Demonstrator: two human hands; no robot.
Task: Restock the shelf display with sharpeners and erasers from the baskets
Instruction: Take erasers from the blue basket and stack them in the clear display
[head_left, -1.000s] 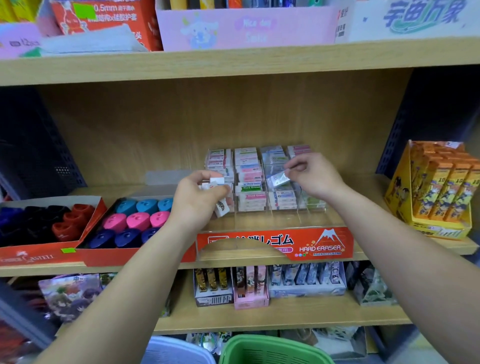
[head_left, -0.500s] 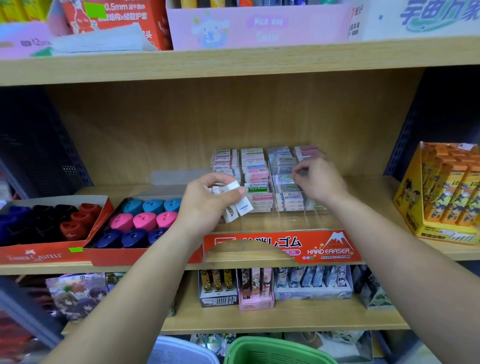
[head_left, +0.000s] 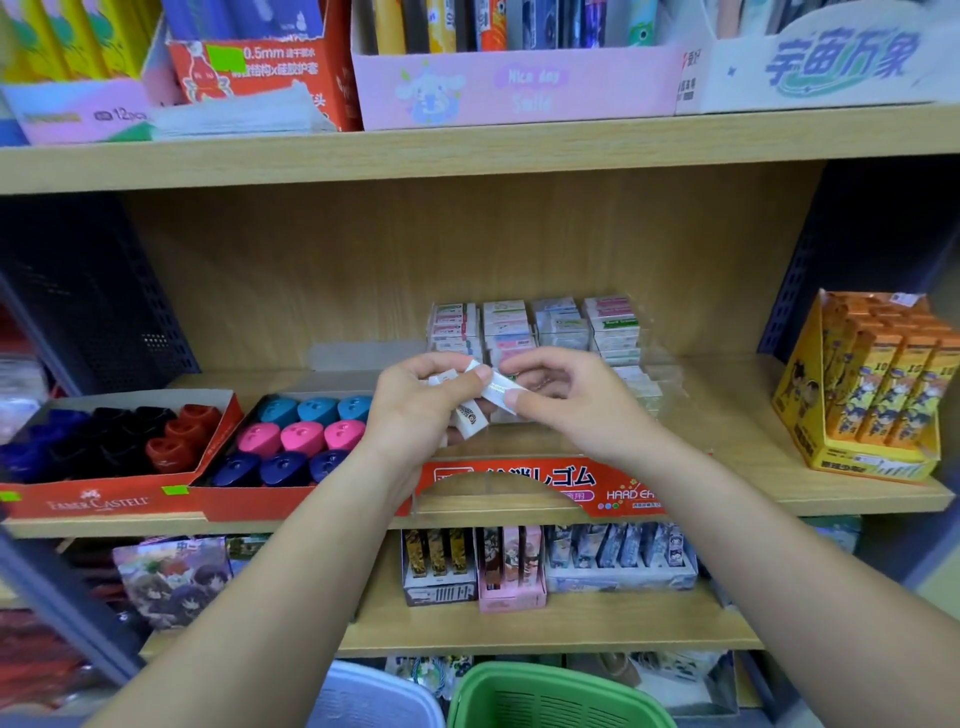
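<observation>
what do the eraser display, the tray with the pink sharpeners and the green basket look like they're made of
Eraser display: clear rigid plastic, probably acrylic; the shelf shows through its glossy walls.
Tray with the pink sharpeners: printed cardboard, matte red outside, pale inside on a folded flap.
Green basket: moulded plastic, judging by its even colour and slotted wall.

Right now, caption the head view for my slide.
Left hand grips a bundle of wrapped erasers; right hand pinches one eraser, before the Hard Eraser display.

Left grip (head_left: 415, 410) clutching, right grip (head_left: 576, 410) pinching, close together.
</observation>
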